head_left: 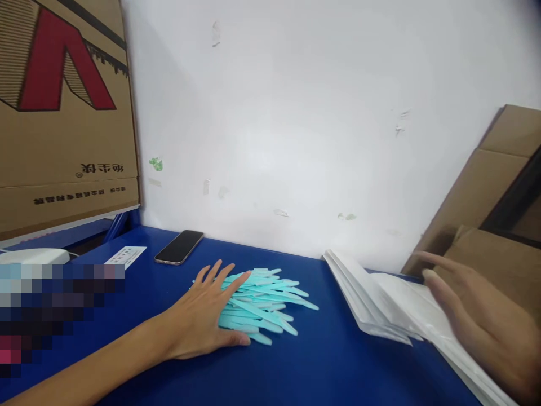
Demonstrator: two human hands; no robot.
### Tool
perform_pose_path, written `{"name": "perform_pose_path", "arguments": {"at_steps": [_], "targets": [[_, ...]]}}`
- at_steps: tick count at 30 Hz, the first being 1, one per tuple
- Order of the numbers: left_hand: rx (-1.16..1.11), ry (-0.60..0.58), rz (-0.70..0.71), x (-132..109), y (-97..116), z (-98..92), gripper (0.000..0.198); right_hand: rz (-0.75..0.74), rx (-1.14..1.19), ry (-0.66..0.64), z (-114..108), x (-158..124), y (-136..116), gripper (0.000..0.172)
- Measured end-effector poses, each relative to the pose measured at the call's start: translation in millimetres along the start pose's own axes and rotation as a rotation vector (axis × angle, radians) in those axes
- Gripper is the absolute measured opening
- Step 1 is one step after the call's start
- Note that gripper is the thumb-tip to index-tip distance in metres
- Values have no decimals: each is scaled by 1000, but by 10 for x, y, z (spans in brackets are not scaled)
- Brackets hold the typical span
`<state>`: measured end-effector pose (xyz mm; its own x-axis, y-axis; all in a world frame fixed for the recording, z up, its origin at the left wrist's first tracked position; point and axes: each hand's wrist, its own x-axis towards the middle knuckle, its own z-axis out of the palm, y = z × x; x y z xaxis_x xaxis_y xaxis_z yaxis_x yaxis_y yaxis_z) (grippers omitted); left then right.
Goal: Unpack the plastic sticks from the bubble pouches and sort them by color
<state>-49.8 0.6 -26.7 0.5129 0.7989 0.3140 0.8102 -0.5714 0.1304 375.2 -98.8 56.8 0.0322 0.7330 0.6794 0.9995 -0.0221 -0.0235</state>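
My left hand [203,318] lies flat on the blue table [296,366], fingers spread, its fingertips resting on the left edge of a pile of several thin teal plastic sticks [264,304]. My right hand [477,321] hovers at the right, fingers stretched out and slightly blurred, over a stack of white paper bags [380,299] that fans along the table's right side. Neither hand holds anything.
A dark phone [179,247] lies face up near the white wall. A small printed card [125,256] sits to its left. A large cardboard box [63,113] stands at the back left, and more brown cardboard [486,197] leans at the right. A white object [34,256] lies at the left edge.
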Motion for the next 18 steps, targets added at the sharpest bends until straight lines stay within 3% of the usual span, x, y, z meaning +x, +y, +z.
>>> {"name": "perform_pose_path", "arguments": {"at_steps": [3, 5, 7, 9, 12, 18], "targets": [[24, 28, -13, -19, -36, 37, 111, -43, 376, -154, 117, 3, -724, 51], [33, 32, -20, -29, -62, 55, 110, -92, 447, -374, 339, -11, -1142, 55], [31, 20, -31, -31, -77, 65, 109, -83, 446, -547, 637, -22, -1388, 64], [19, 0, -41, -24, -81, 72, 108, -23, 447, -658, 930, -20, -1472, 70], [-12, -30, -39, -5, -84, 91, 106, -32, 456, -710, 1215, 15, -1475, 72], [-64, -43, -6, 8, -96, 125, 94, -184, 586, -686, 1253, 126, -1591, 75]]}}
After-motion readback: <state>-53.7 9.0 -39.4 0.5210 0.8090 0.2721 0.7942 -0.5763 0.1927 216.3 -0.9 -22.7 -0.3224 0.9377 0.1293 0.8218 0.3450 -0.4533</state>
